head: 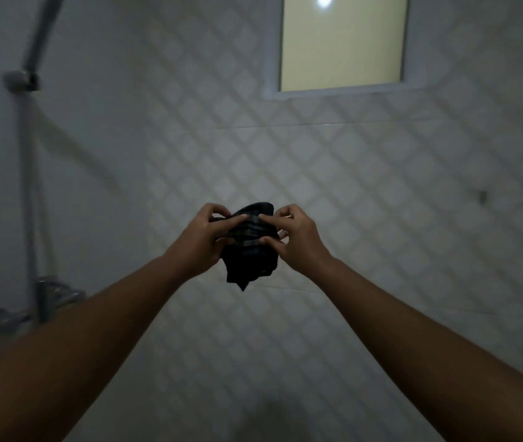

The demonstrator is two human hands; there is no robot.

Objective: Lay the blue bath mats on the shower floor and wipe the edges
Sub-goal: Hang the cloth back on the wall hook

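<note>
A small dark checked cloth [250, 256] hangs bunched in front of the tiled shower wall, held up at arm's length. My left hand [204, 240] pinches its upper left part with thumb and curled fingers. My right hand [292, 239] pinches its upper right part the same way. The cloth's lower corner dangles free below both hands. No blue bath mat and no shower floor show in this view.
A shower rail [27, 193] with a holder runs up the left wall, and a chrome mixer tap [14, 311] sits low on the left. A frosted window [343, 43] is set high in the diamond-patterned tile wall. A small fitting [482, 196] is on the right.
</note>
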